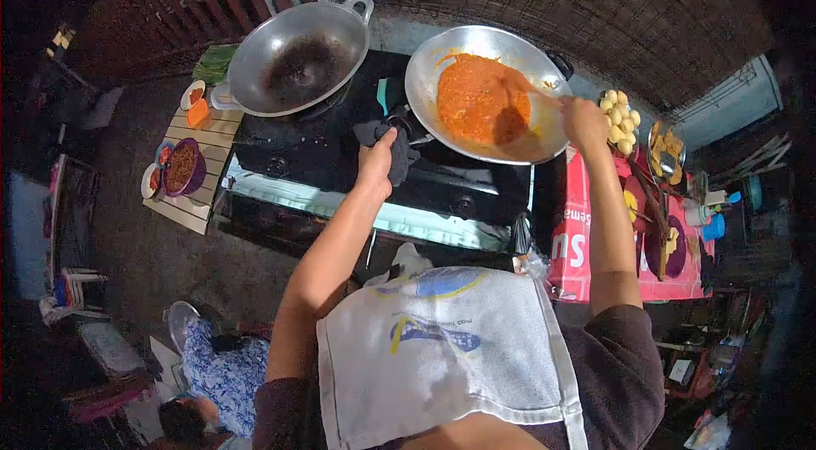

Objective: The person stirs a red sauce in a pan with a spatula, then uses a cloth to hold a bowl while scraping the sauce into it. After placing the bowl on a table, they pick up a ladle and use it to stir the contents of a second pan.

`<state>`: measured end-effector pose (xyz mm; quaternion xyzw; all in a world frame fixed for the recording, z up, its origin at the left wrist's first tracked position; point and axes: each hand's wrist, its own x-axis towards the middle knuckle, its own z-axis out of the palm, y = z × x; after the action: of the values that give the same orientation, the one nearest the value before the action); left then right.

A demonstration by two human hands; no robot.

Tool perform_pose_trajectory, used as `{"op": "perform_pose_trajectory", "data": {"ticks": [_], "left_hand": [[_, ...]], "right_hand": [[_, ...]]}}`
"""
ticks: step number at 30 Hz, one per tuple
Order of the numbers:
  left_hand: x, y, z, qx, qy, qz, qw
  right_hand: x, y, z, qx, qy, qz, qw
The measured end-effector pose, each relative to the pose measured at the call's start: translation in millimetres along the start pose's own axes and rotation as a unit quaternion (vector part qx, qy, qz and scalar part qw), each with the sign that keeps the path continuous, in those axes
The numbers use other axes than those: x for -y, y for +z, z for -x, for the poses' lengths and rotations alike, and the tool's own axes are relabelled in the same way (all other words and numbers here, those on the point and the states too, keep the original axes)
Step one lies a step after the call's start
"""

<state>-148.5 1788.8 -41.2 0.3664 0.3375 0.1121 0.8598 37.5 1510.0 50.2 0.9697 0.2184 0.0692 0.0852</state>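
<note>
An orange-red sauce [484, 97] fills the middle of a silver wok [425, 50] on the right side of the stove. My left hand [376, 163] is closed around a dark cloth [398, 163] at the wok's near-left handle. My right hand [586, 123] grips a spatula [541, 96] over the wok's right rim; its far end reaches into the sauce, and its blade is hard to make out. On the left burner sits a larger wok [255, 50], its bottom darkened. A teal-headed utensil [382, 96] lies between the two woks.
Pale round items, perhaps boiled eggs or potatoes [625, 120], are piled at the right beside a red-covered table [574, 237]. On a slatted wooden table [191, 199] at left are a purple bowl [200, 169] and small dishes. A person in blue-patterned clothing [225, 378] is at lower left.
</note>
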Motion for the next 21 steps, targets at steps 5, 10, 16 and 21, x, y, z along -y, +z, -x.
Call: {"op": "perform_pose_trajectory", "data": {"ticks": [5,10,16,21], "left_hand": [[-4.6,3.1,7.5,-0.021,-0.002,-0.03,0.999],[-5.0,4.4,16.4,-0.016,-0.014,0.007,1.0],[20.8,-23.4,22.1,-0.01,-0.022,0.061,0.998],[15.4,-48.0,62.8,0.097,-0.063,0.14,0.983]], "right_hand": [[29.2,-18.4,30.7,0.001,-0.06,-0.049,0.997],[45.8,-15.3,23.1,-0.014,-0.058,-0.033,0.998],[60.4,-28.9,35.7,0.025,-0.104,-0.071,0.992],[79.1,-30.8,56.9,0.025,-0.109,-0.078,0.991]]}}
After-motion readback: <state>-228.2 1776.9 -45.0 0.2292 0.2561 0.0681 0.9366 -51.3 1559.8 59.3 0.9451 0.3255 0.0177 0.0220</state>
